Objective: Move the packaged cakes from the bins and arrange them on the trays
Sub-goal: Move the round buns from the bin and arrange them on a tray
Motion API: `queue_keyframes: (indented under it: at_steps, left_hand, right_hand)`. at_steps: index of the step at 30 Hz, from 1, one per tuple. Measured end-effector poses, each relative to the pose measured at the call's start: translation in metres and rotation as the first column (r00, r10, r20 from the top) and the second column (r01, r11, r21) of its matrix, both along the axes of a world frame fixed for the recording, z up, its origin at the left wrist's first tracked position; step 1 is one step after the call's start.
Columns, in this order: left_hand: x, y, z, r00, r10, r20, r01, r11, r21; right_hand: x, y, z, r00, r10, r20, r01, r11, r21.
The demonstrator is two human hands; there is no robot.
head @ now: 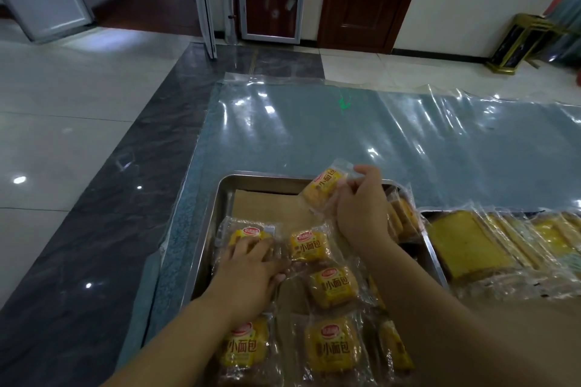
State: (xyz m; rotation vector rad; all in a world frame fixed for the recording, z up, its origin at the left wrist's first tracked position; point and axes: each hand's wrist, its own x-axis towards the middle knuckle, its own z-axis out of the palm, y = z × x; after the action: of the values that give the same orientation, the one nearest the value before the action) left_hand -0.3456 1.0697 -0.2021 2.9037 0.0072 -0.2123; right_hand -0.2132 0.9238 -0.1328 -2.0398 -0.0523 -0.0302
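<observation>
A steel tray point(217, 204) lies in front of me, lined with tan paper and holding several yellow packaged cakes in rows. My right hand point(361, 210) pinches one packaged cake point(325, 188) by its wrapper, lifted above the tray's far bare part. Fingers straight, my left hand point(251, 270) rests flat on a cake at the tray's left point(248, 234). More cakes point(333, 287) lie nearer me. Upright cakes point(404, 214) stand at the tray's right edge behind my right hand.
A second tray point(440, 264) to the right holds sliced yellow cakes point(468, 248) in clear wrappers. Clear plastic sheet point(377, 135) covers the floor beyond the trays. Dark marble floor strip lies to the left. Doors and a gold-framed bin point(518, 44) stand far back.
</observation>
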Motion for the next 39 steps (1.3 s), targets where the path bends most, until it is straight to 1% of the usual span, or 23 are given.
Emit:
queue_keyframes:
  at_steps: [2,3,4,6,7,9,10,11,13,14,15,17,19,21,23,28,30,32,34,35,36,39]
  left_hand:
    - [-0.004,-0.001,0.001,1.0,-0.02,0.02,0.02,1.0,-0.015]
    - [-0.006,-0.001,0.001,0.999,-0.024,0.045,0.025,0.999,-0.038]
    - [-0.008,0.001,0.002,0.996,-0.012,0.085,0.018,0.997,-0.078]
    - [-0.011,0.006,0.006,0.978,0.064,0.199,-0.03,0.986,-0.166]
    - [-0.012,0.009,0.008,0.959,0.115,0.259,-0.065,0.979,-0.195]
    - [-0.012,0.016,0.009,0.922,0.197,0.332,-0.129,0.968,-0.216]
    - [-0.011,0.019,0.009,0.917,0.22,0.334,-0.154,0.965,-0.212]
    - [-0.009,0.022,0.009,0.918,0.229,0.323,-0.169,0.964,-0.203]
    - [-0.002,0.024,0.006,0.931,0.22,0.293,-0.171,0.968,-0.183]
    - [0.001,0.024,0.005,0.938,0.21,0.274,-0.166,0.971,-0.174]
    - [0.005,0.024,0.005,0.946,0.204,0.253,-0.166,0.973,-0.162]
    - [0.01,0.022,0.002,0.955,0.217,0.201,-0.196,0.973,-0.117]
    - [0.011,0.022,-0.001,0.96,0.234,0.155,-0.227,0.972,-0.061]
    - [0.009,0.024,-0.004,0.968,0.221,0.121,-0.216,0.975,-0.056]
    - [0.006,0.027,-0.006,0.974,0.198,0.108,-0.19,0.979,-0.075]
    - [-0.004,0.03,-0.004,0.975,0.162,0.153,-0.15,0.985,-0.084]
    - [-0.007,0.029,-0.003,0.976,0.147,0.163,-0.138,0.988,-0.067]
    - [-0.009,0.029,-0.003,0.979,0.144,0.147,-0.138,0.989,-0.051]
    - [-0.013,0.027,-0.006,0.983,0.133,0.127,-0.13,0.991,-0.028]
    - [-0.016,0.026,-0.008,0.986,0.115,0.118,-0.115,0.993,-0.013]
    - [-0.02,0.024,-0.01,0.99,0.094,0.106,-0.095,0.996,0.002]
    - [-0.029,0.02,-0.015,0.998,0.042,0.042,-0.044,0.997,0.07]
  right_hand:
    - [-0.003,0.009,-0.005,0.993,0.018,-0.113,-0.005,0.993,0.119]
    - [-0.005,0.013,-0.009,0.985,0.034,-0.17,-0.008,0.989,0.149]
    - [-0.006,0.016,-0.013,0.973,0.065,-0.22,-0.035,0.99,0.138]
    - [-0.011,0.017,-0.024,0.934,0.17,-0.313,-0.164,0.985,0.045]
    - [-0.013,0.015,-0.029,0.917,0.22,-0.333,-0.25,0.967,-0.049]
    - [-0.018,0.008,-0.037,0.913,0.295,-0.282,-0.379,0.868,-0.32]
    - [-0.02,0.004,-0.04,0.917,0.322,-0.236,-0.395,0.815,-0.424]
    - [-0.021,0.0,-0.043,0.92,0.342,-0.19,-0.39,0.78,-0.489]
    - [-0.02,-0.006,-0.047,0.933,0.342,-0.107,-0.343,0.764,-0.546]
    - [-0.018,-0.006,-0.047,0.937,0.336,-0.094,-0.329,0.76,-0.561]
    - [-0.015,-0.005,-0.047,0.935,0.337,-0.109,-0.335,0.74,-0.583]
    - [-0.009,0.001,-0.045,0.918,0.348,-0.191,-0.386,0.667,-0.638]
    - [-0.004,0.011,-0.041,0.89,0.346,-0.296,-0.454,0.617,-0.643]
    - [-0.002,0.022,-0.039,0.852,0.383,-0.356,-0.522,0.575,-0.63]
    - [-0.002,0.033,-0.041,0.818,0.443,-0.367,-0.57,0.534,-0.625]
    - [-0.009,0.05,-0.045,0.754,0.549,-0.362,-0.647,0.52,-0.558]
    - [-0.01,0.045,-0.045,0.755,0.568,-0.328,-0.642,0.538,-0.546]
    - [-0.012,0.03,-0.047,0.779,0.59,-0.212,-0.587,0.566,-0.579]
    - [-0.016,0.009,-0.05,0.774,0.624,-0.111,-0.549,0.572,-0.61]
    - [-0.018,-0.003,-0.053,0.757,0.646,-0.102,-0.556,0.554,-0.62]
    - [-0.022,-0.014,-0.056,0.735,0.667,-0.124,-0.578,0.52,-0.629]
    - [-0.033,-0.036,-0.066,0.697,0.653,-0.297,-0.652,0.404,-0.642]
